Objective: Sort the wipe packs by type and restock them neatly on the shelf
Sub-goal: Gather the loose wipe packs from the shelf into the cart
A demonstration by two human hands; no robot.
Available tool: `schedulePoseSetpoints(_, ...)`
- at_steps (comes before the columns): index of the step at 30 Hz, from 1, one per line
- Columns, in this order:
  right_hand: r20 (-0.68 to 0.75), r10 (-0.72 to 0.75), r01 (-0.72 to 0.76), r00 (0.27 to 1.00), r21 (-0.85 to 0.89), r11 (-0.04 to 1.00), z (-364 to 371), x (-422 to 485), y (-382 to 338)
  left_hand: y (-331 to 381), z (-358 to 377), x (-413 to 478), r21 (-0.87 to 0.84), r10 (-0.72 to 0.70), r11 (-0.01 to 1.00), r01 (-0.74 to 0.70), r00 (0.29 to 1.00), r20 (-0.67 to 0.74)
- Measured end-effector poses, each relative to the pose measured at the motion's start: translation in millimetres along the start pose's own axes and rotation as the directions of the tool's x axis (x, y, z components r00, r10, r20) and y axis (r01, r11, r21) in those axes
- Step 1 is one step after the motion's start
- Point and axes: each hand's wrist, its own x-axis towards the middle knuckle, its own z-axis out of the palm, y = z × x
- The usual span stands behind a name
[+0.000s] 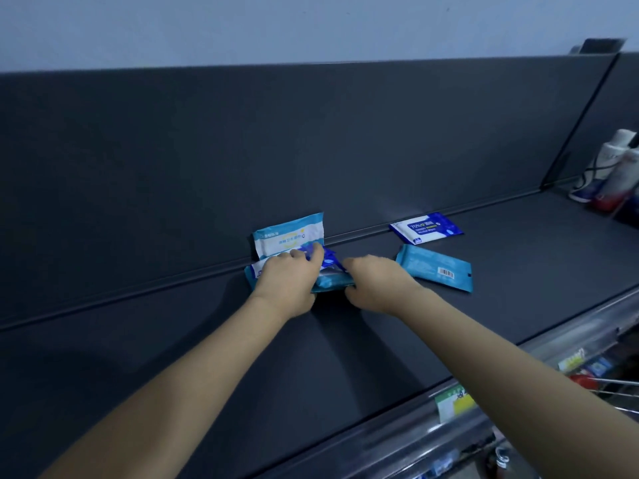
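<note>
Dark-blue film shows in the left hand [287, 283]: it pinches a blue pack [325, 259], likely to separate types. The right hand [375, 283] grips the teal pack [330, 283] beneath, steadying it. Right of that hand lie a face-down pack [435, 271] and a white-blue pack [427, 227].

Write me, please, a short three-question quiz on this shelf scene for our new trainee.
1. True or false: the teal plastic wipe pack lies barcode up on the dark grey shelf.
2. What do the left hand and right hand grip? A) a white bottle B) the pile of blue wipe packs C) nothing
3. What percentage is printed on the dark blue and white flat pack?
Key: 1 true; 2 B; 3 75%.
</note>
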Motion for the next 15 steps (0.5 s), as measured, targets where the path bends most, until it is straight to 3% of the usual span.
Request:
schedulePoseSetpoints(3,0.003,-0.043,0.042,0.999,0.204,0.978,4.7,-0.4,5.0,-5.4,0.0,-4.2,-0.049,0.011,0.999,-0.013,1.000,-0.025)
schedulePoseSetpoints(6,-0.102,-0.025,0.066,0.994,0.419,0.906,6.3,-4.2,18.4,-11.4,-1.9,-13.0,-0.090,0.020,0.996,-0.026,0.997,-0.069)
schedulePoseSetpoints(8,-0.255,0.036,0.115,0.966,0.552,0.826,-1.8,-8.5,26.3,-18.7,-9.3,-19.7,-0.284,-0.085,0.958,0.037,0.983,-0.160)
schedulePoseSetpoints(9,-0.331,0.097,0.152,0.939,0.649,0.745,-7.2,-10.7,28.8,-22.1,-15.7,-23.6,-0.467,-0.188,0.882,0.063,0.956,-0.225)
schedulePoseSetpoints(10,-0.358,0.174,0.176,0.917,0.756,0.631,-12.2,-11.5,30.6,-24.8,-24.6,-27.2,-0.674,-0.308,0.736,0.063,0.918,-0.251)
schedulePoseSetpoints(12,-0.246,0.247,0.142,0.937,0.916,0.375,-22.0,-10.0,29.1,-26.0,-43.3,-28.0,-0.964,-0.489,0.264,-0.039,0.856,-0.169)
schedulePoseSetpoints(14,-0.058,0.138,0.028,0.989,0.977,0.210,-29.5,-8.5,19.2,-19.6,-61.6,-26.8,-0.978,-0.499,-0.183,-0.102,0.867,0.003)
schedulePoseSetpoints(15,0.003,0.065,-0.012,0.998,0.991,0.133,-31.1,-7.5,14.6,-15.0,-68.5,-25.4,-0.938,-0.462,-0.334,-0.091,0.883,0.079)
